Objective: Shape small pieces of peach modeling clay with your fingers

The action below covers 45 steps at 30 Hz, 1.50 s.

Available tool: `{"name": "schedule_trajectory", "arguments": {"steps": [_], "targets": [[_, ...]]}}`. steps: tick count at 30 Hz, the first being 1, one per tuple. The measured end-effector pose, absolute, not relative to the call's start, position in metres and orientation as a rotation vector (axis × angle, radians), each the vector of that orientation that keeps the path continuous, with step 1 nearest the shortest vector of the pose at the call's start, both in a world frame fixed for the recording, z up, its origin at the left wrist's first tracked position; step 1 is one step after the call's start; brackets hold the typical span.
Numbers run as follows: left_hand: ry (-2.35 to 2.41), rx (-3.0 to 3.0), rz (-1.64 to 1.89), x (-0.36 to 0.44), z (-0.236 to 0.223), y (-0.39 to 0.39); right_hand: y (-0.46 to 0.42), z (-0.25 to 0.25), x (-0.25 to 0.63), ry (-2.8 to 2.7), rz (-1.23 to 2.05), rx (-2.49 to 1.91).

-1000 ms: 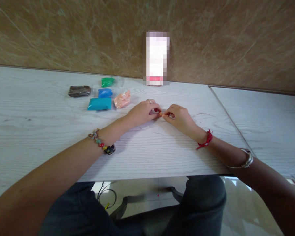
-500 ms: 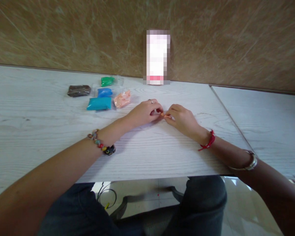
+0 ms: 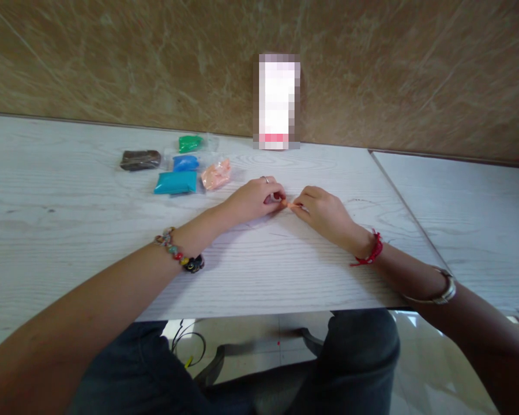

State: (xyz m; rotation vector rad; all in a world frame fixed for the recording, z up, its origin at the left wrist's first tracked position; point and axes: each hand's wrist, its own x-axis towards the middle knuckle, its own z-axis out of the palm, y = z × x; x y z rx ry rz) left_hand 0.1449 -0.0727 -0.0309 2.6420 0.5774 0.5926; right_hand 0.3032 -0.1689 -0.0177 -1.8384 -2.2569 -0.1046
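Observation:
A small piece of peach-orange modelling clay stretches between my two hands, just above or on the white wood-grain table. The thumb and fingers of my left hand pinch its left end, which looks rounded. Its thinner right end sits in the pinch of my right hand. Left of my left hand lies a clear packet of peach clay. Beside that packet are a teal packet and a blue packet.
A green packet and a brown packet lie farther back on the left. A blurred-out bright upright panel leans on the brown marbled wall. The table's front edge runs above my legs.
My right hand has drawn slightly right, away from my left hand. More of the peach clay shows between the fingers now, and it looks longer. The packets have not moved on the table.

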Motion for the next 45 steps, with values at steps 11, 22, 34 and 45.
{"name": "schedule_trajectory", "arguments": {"steps": [11, 22, 34, 45], "targets": [[0.595, 2.643, 0.579, 0.144, -0.03, -0.075, -0.174, -0.017, 0.308, -2.286, -0.152, -1.854], [0.567, 2.673, 0.563, 0.149, -0.03, -0.079, -0.173, -0.019, 0.307, -2.289, -0.17, -1.84], [0.578, 2.695, 0.562, 0.152, -0.033, -0.078, -0.171, -0.016, 0.303, -2.281, -0.093, -1.848], [0.585, 2.707, 0.509, 0.153, -0.032, -0.079, -0.172, -0.012, 0.306, -2.232, 0.045, -1.855]]}}
